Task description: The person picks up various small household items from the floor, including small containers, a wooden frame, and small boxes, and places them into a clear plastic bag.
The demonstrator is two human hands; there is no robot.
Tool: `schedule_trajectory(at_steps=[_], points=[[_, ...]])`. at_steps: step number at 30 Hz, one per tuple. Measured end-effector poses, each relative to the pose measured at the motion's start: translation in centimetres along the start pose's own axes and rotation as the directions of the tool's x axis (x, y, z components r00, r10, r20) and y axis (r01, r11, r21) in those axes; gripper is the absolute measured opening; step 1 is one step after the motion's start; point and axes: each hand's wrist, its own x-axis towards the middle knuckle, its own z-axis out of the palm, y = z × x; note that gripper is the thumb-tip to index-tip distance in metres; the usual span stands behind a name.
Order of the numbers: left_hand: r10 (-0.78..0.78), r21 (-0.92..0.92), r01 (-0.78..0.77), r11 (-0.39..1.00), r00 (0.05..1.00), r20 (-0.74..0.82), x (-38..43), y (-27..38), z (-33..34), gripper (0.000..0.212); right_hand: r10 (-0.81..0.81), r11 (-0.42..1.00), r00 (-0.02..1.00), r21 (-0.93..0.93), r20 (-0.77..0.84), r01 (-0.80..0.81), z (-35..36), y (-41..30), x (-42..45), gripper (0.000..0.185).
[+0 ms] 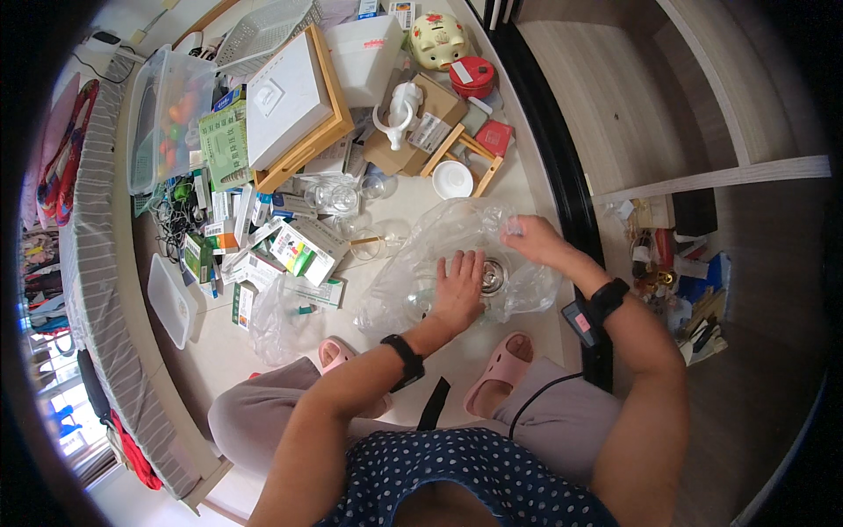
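A clear plastic bag [395, 283] lies spread on the floor in front of my feet. Inside or under its film I see a round shiny metal piece [492, 277] and what looks like clear glass [421, 298]. My left hand [459, 286] rests flat on the bag, fingers extended, just left of the metal piece. At the bag's upper right edge, my right hand [537, 240] pinches a gathered bit of the plastic. The film's folds and glare blur what the bag contains.
Several drinking glasses [342, 197] and medicine boxes [309, 250] crowd the floor ahead. Beyond are a wooden drawer box [290, 105], a piggy bank [438, 41] and a small white bowl [452, 180]. A black door track [579, 217] edges the wooden cabinet [632, 105] at right.
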Motion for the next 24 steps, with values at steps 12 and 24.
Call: schedule_trajectory(at_steps=[12,24], points=[[0.109,0.208,-0.147,0.967,0.976,0.187,-4.8,-4.6,-2.7,0.095,0.016,0.982,1.000,-0.186,0.001,-0.016,-1.0,-4.0,-0.1,0.042],[0.048,0.114,-0.074,0.991,0.975,0.217,-4.8,-5.6,-4.4,0.086,0.033,0.923,0.994,-0.385,0.107,0.011,-0.7,-3.1,-0.5,0.035]])
